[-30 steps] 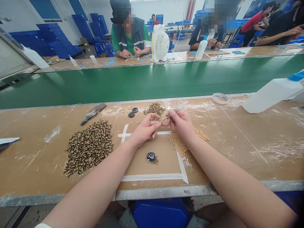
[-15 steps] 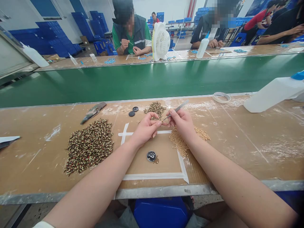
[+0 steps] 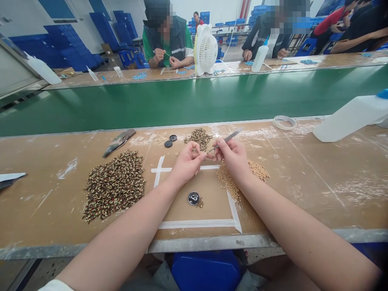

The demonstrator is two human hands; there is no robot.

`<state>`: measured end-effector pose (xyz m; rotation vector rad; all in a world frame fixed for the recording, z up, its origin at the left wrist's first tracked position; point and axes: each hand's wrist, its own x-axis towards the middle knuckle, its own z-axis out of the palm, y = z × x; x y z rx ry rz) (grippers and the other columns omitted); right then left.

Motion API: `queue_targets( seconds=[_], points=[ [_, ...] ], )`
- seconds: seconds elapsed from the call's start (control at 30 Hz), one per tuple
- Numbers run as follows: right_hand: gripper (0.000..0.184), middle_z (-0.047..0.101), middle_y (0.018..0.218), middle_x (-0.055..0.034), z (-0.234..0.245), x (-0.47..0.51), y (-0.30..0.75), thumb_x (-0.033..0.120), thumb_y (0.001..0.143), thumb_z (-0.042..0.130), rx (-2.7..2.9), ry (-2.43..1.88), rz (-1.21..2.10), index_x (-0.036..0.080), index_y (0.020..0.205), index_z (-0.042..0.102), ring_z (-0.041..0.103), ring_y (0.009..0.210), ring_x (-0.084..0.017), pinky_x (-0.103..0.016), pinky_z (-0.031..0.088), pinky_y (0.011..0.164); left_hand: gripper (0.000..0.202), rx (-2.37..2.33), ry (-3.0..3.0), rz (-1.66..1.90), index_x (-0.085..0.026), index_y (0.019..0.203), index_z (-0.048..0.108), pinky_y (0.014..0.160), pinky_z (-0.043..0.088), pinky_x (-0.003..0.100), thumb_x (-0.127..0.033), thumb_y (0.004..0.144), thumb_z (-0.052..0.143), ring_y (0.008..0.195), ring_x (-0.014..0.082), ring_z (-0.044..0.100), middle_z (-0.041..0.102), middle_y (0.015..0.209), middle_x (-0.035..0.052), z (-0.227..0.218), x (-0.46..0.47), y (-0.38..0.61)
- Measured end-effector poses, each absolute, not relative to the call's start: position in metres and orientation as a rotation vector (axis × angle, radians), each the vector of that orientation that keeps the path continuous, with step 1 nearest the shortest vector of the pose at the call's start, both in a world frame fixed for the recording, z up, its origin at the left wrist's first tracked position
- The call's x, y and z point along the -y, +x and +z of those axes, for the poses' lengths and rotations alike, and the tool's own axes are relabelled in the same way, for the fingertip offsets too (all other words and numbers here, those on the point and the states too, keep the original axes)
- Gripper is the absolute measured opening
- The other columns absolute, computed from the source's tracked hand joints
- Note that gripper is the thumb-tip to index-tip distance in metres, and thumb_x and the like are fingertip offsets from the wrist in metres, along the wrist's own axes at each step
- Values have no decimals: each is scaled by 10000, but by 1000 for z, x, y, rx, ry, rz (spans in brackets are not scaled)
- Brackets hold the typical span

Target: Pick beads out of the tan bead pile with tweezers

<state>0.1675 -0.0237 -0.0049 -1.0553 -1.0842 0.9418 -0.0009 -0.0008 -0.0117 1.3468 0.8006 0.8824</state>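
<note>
My left hand [image 3: 188,165] is closed, its thumb and fingertips pinching a tiny piece [image 3: 207,153] too small to make out clearly. In my right hand [image 3: 235,158] are slim metal tweezers [image 3: 234,134], their tip slanting down to the left hand's fingertips. Just beyond the hands lies a small heap of dark-and-cream pieces [image 3: 198,136]. Under the right hand spreads a pile of tan bead-like pieces [image 3: 227,180], partly covered by it. Nearer to me, a small round lid [image 3: 193,198] holds dark, shiny liquid, with a wet stain beside it.
A larger pile of dark-and-cream pieces [image 3: 115,186] lies left, below a camouflage-patterned object [image 3: 119,143]. Two black caps [image 3: 170,140] sit near the middle. White tape [image 3: 197,224] frames the work spot. Right are a tape roll [image 3: 284,122] and white bottle [image 3: 345,119]. People sit beyond the green belt [image 3: 151,103].
Both hands keep nearly the same pose, the tweezers still at the left fingertips. Across the belt, the right-hand co-worker's hands have moved apart. The view has shifted slightly.
</note>
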Motion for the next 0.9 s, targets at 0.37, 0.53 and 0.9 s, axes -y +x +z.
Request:
queue_targets(
  seconds=[0.37,0.53,0.9],
  points=[
    [343,584,584,25,-1,25,168,515,929,673,1133,-1064,937,194,809,678,538,459,-95,-276,475,482,384,-778,1291,872,-250,940,324,361,223,176,-362,901,689,330,6,324,766,854,0,-5,3,-1],
    [362,575,586,24,3,27,170,532,934,659,1186,-1082,927,198,796,672,528,464,-95,-279,464,483,386,-759,1298,836,-255,968,322,370,209,187,-348,909,692,333,11,334,788,895,18,-4,1,-4],
    [333,566,584,-4,8,12,208,398,956,619,1460,-1418,674,197,692,647,476,528,-128,-315,336,515,245,-1052,1767,675,-246,1206,574,590,385,267,-270,962,567,586,113,549,762,872,32,11,7,-15]
  ],
)
